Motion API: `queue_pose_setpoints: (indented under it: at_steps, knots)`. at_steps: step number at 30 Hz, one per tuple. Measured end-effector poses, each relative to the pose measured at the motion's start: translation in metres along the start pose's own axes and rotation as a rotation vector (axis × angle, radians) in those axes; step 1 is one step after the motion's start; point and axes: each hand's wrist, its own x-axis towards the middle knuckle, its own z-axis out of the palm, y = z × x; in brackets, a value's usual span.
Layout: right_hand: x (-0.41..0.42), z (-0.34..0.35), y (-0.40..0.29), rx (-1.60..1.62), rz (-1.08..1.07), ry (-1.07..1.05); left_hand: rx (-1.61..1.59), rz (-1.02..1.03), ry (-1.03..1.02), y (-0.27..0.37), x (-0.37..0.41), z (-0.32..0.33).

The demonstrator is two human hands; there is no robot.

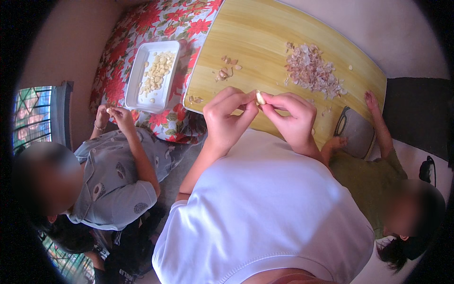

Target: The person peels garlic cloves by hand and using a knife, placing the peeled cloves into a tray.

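Observation:
Between the fingertips of both my hands is a pale garlic clove (260, 97), held above the near edge of a wood-patterned table (255, 46). My left hand (230, 110) pinches it from the left, and my right hand (292, 112) grips it from the right. Beyond my left hand lie a few unpeeled garlic cloves (223, 74) with bits of skin. A heap of papery garlic skins (312, 69) spreads over the table past my right hand. To the left, a white rectangular tray (133, 85) holds many peeled garlic cloves (158, 71).
The tray rests on a red-flowered tablecloth (117, 60). At left, a person in a grey patterned shirt (117, 191) holds a small pale piece. Another person in an olive shirt (361, 181) sits at right, one arm reaching onto the table beside a grey object (356, 131).

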Motion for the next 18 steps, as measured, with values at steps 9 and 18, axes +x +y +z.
queue_pose_setpoints:
  at_steps: [9,18]
  knots:
    - [0.0044,0.0030,-0.0028,0.080,0.107,0.048,0.108,0.043,0.039,-0.0009,0.0008,-0.0052]
    - [0.0048,0.0035,-0.0009,0.066,0.127,0.017,0.178,0.087,-0.046,-0.0061,0.0006,-0.0054]
